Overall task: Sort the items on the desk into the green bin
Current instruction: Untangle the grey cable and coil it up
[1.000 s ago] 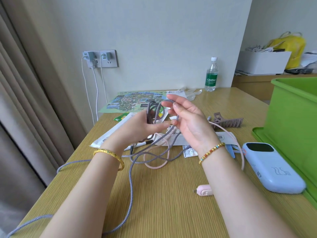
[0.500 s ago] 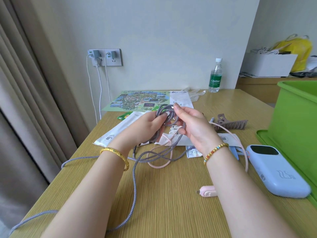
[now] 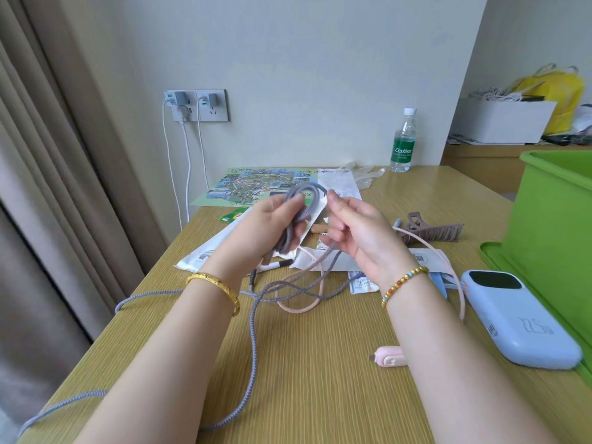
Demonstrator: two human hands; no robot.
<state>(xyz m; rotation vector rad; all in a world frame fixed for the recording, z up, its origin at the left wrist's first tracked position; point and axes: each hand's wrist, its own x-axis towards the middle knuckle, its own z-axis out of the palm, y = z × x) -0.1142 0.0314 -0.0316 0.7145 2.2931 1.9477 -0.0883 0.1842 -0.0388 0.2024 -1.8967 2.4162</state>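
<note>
Wooden desk (image 3: 320, 379), coiled grey braided cable (image 3: 298, 213)

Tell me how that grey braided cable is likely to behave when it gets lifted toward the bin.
Probably floppy: the grey braided cable sags in loose curves across the desk and off its left edge. The trailing length will likely drag and may snag the pink cable it crosses. The coil gripped by the left hand could spring open if released; the right hand pinches a strand.

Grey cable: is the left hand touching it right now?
Touching. The head view shows the left hand with fingers curled round the coiled loops of the grey cable; the right hand guides another strand.
</note>
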